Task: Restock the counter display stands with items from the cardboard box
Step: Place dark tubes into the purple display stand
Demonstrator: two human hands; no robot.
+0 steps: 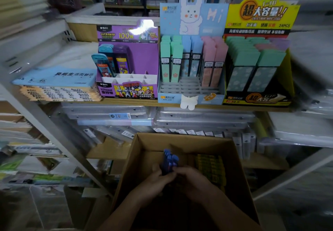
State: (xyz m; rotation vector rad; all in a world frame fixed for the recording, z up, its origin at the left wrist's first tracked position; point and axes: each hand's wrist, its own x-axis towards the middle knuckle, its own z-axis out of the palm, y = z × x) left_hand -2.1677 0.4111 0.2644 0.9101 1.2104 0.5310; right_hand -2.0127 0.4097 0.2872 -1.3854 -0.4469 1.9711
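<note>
An open cardboard box [137, 151] stands low in front of me. Both hands are inside it. My left hand [156, 177] and my right hand [187, 175] together grip a bundle of blue packs [169, 159] held upright. Yellow packs [210, 167] lie in the box to the right. On the shelf above stand three displays: a purple stand [144, 55] with a few packs at its left and vacant slots, a light blue rabbit stand [191, 93] with vacant front slots, and a yellow stand [261, 14] full of green boxes.
A stack of paper pads [57, 84] lies on the shelf left of the purple stand. Clear plastic folders [162, 118] fill the shelf below the displays. A white shelf upright [54, 133] slants down the left side. More stock shelves stand behind.
</note>
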